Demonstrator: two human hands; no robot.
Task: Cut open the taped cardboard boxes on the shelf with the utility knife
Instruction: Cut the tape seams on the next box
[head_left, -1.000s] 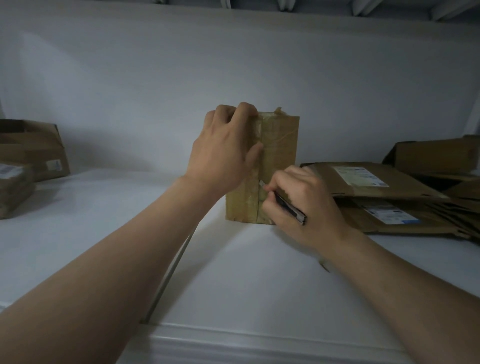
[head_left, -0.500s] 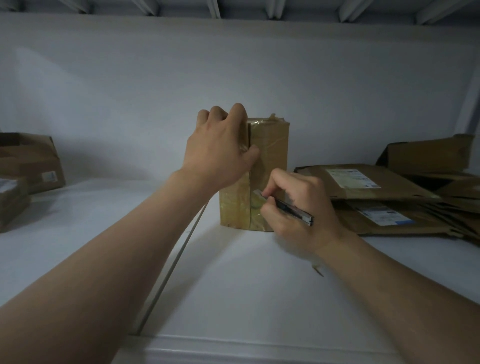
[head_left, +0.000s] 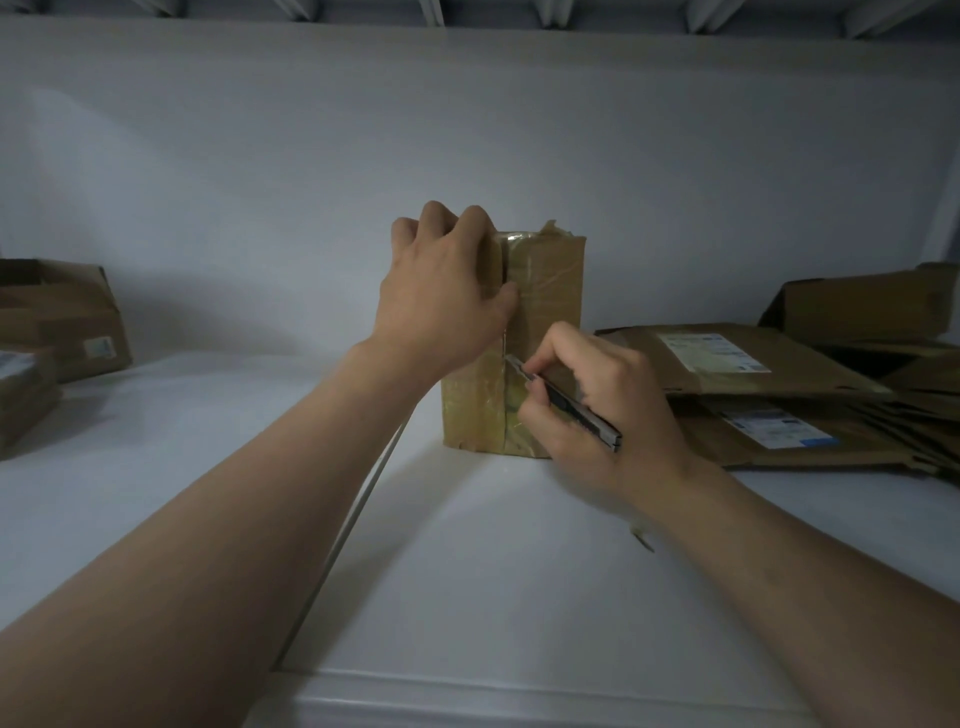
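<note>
A small taped cardboard box (head_left: 550, 291) stands upright in the middle of the white shelf (head_left: 493, 571). My left hand (head_left: 441, 296) grips its top left corner, fingers curled over the top edge and thumb against the front seam. My right hand (head_left: 597, 410) holds the utility knife (head_left: 566, 402) low on the box front. The blade tip meets the vertical taped seam about halfway down. A dark slit runs along the seam above the blade.
Flattened cardboard boxes with white labels (head_left: 753, 374) lie stacked at the right, an opened box (head_left: 872, 306) behind them. More cardboard boxes (head_left: 62, 322) sit at the far left. A thin seam (head_left: 353, 525) splits the shelf panels. A scrap of tape (head_left: 641, 538) lies under my right wrist.
The knife blade has travelled down the front seam and now sits a little higher than half a second ago. My left hand stays on the box top.
</note>
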